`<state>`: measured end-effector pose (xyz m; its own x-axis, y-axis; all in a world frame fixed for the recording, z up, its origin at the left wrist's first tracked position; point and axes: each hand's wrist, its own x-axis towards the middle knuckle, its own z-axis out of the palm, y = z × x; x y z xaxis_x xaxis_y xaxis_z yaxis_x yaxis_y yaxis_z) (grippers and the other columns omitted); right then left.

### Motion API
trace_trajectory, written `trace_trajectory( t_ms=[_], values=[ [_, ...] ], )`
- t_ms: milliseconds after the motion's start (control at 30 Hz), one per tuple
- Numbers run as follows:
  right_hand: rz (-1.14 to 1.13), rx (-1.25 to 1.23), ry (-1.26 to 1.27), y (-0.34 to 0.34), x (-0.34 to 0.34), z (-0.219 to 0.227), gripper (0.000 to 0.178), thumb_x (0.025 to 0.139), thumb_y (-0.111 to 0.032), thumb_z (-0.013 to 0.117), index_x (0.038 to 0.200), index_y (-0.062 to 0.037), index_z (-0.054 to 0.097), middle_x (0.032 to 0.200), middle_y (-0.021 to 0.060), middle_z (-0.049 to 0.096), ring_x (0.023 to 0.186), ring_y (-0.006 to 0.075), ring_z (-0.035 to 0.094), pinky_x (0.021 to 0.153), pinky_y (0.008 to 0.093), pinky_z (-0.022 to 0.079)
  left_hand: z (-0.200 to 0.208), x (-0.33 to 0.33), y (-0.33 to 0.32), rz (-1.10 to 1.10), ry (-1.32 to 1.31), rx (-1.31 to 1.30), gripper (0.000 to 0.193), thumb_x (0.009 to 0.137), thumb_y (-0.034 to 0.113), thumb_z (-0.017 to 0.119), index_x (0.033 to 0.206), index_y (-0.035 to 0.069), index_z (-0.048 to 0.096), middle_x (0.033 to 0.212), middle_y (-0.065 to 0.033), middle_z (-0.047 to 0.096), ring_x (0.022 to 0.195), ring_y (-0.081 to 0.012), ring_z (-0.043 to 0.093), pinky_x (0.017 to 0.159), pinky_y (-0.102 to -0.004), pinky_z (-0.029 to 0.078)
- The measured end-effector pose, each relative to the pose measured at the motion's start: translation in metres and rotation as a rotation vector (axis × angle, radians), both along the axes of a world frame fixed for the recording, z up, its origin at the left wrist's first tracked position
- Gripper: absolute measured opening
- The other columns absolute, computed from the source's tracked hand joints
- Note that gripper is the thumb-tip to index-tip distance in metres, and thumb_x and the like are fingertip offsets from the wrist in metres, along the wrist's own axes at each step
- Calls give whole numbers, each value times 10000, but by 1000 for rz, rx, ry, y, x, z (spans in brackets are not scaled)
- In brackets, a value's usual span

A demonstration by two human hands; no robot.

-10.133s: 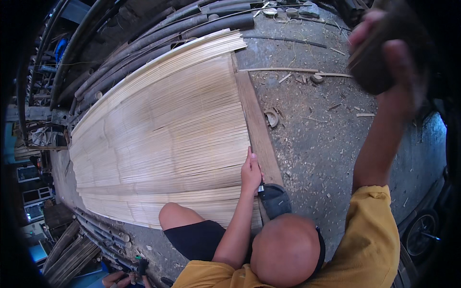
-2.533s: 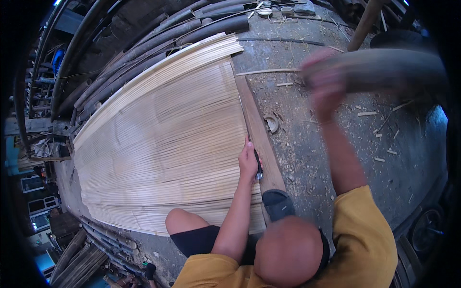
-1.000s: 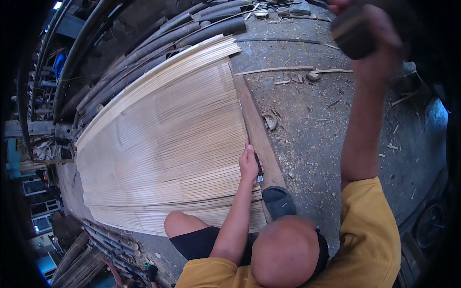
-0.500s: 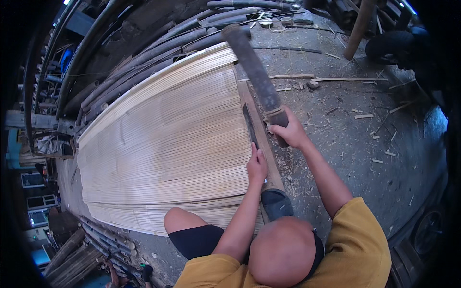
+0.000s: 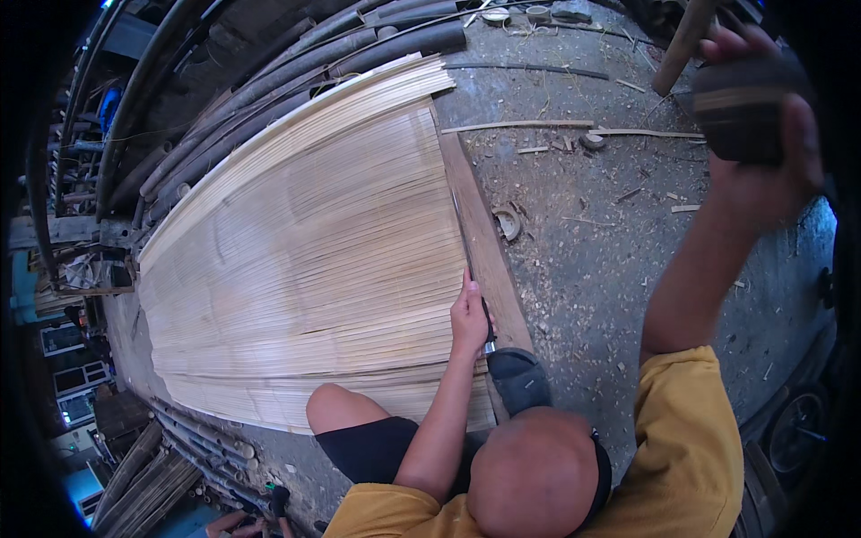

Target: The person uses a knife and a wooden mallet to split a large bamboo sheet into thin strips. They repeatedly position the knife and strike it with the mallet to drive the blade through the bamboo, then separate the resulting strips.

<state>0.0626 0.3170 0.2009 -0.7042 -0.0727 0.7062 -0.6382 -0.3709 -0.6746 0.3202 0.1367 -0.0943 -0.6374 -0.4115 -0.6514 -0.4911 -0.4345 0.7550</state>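
Note:
My left hand [image 5: 470, 318] is closed around the dark handle of a long knife [image 5: 461, 224]. Its blade lies along the right edge of a wide mat of pale split bamboo [image 5: 296, 260], seen almost edge-on. Beneath that edge runs a wooden plank [image 5: 489, 255]. Raised high at the right, well away from the knife, my right hand [image 5: 762, 193] grips a dark, round wooden club [image 5: 746, 106]. The club points toward the camera and is blurred, so its length is hidden.
Dark poles [image 5: 395, 58] are stacked behind the mat. Offcuts, chips and a ring-shaped bamboo piece [image 5: 508, 224] litter the concrete floor at the right. My dark-shod foot [image 5: 520, 381] rests at the plank's near end. Another person's limbs [image 5: 238, 522] show at the lower left.
My right hand has swung the club up and to the right, away from the mat. The knife blade has turned from showing its flat side to nearly edge-on, with my left hand still holding it.

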Motion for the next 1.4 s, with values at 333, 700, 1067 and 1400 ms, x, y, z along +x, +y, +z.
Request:
trace_trajectory(
  t_ms=[333, 700, 1067, 1400],
  values=[
    [256, 1097, -648, -59, 58, -254, 778, 780, -362, 779, 1445, -83, 488, 1363, 138, 552, 1247, 294, 527, 1080, 412, 425, -1, 2, -5, -23, -31, 56, 539, 1116, 409, 398, 1619, 234, 320, 661, 4, 476, 489, -104, 483, 419, -282, 451],
    [76, 467, -72, -34, -9, 0, 509, 840, -330, 740, 1207, -2, 611, 973, 114, 714, 861, 200, 704, 839, 379, 570, 7, 4, 21, -44, -64, -119, 550, 1102, 366, 469, 1606, 175, 360, 626, 11, 462, 502, -102, 526, 473, -311, 469],
    [8, 1140, -492, -33, 68, -254, 692, 811, -417, 687, 1352, -13, 536, 1198, 212, 656, 1074, 294, 656, 992, 437, 490, -7, 24, 6, -20, -6, 72, 580, 1091, 471, 454, 1622, 289, 311, 734, 2, 506, 522, -99, 507, 422, -284, 471],
    [159, 745, -556, -66, 49, -189, 703, 747, -333, 786, 1342, -23, 577, 1167, 192, 695, 1086, 343, 678, 968, 431, 523, 7, 5, 12, -61, -25, 84, 546, 1105, 415, 430, 1621, 275, 321, 680, 12, 486, 503, -101, 487, 435, -283, 462]
  ],
)
